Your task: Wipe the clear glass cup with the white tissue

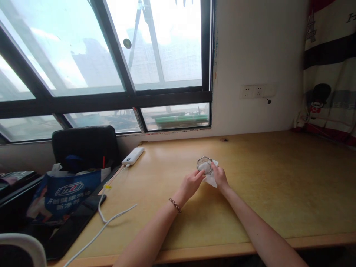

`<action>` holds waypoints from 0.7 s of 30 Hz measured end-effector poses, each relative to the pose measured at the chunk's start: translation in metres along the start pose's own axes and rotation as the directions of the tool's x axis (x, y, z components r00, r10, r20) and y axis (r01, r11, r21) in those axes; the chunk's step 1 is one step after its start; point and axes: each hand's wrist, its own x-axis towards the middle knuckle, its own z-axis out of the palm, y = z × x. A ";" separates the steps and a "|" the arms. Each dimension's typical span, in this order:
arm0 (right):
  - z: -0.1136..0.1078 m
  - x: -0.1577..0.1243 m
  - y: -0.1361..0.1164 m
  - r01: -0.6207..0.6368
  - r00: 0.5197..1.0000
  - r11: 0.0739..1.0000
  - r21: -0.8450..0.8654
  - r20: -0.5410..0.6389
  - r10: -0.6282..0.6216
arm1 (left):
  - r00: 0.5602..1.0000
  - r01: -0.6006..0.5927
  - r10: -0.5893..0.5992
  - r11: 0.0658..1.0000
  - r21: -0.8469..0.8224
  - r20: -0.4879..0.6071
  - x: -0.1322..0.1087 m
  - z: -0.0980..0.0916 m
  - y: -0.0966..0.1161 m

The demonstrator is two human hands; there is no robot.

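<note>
Above the middle of the wooden table, a small clear glass dish (pixel 200 162) with a many-sided rim is tilted toward me. Whether it is an ashtray or a low cup, I cannot tell. My left hand (pixel 191 184) is closed on its near left side, the thumb at the rim. At the dish's right side, my right hand (pixel 219 177) is closed round a white tissue (pixel 211 181) pressed against the glass. Part of the tissue hangs below the dish, and some white shows inside it. The fingers under the glass are hidden.
A white power bank (pixel 133 156) with a white cable (pixel 100 214) lies on the table (pixel 278 193) at left. Beyond the left edge are a black chair (pixel 85 142) and a blue bag (pixel 66 196). The window and wall stand behind, a curtain (pixel 329 74) at right.
</note>
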 end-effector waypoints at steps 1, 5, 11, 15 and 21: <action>-0.001 0.000 0.000 0.000 0.999 1.000 -0.024 -0.038 -0.001 | 1.000 0.006 -0.006 0.999 -0.051 -0.005 -0.001 0.000 0.004; -0.006 0.002 0.001 -0.018 0.993 1.000 -0.016 -0.121 0.016 | 0.963 0.212 -0.262 0.875 -0.435 -0.059 0.000 0.007 0.018; -0.005 0.002 -0.001 -0.012 0.995 1.000 0.011 -0.099 0.013 | 0.706 0.486 -0.625 0.087 -0.869 0.332 0.007 0.026 0.012; -0.003 -0.002 -0.005 -0.001 1.000 0.999 -0.039 -0.021 0.000 | 0.649 0.499 -0.564 -0.193 -0.845 0.511 0.004 0.033 0.001; -0.003 -0.001 -0.005 -0.045 0.999 0.999 0.008 -0.015 0.046 | 0.701 0.462 -0.533 -0.165 -0.871 0.473 0.001 0.031 0.001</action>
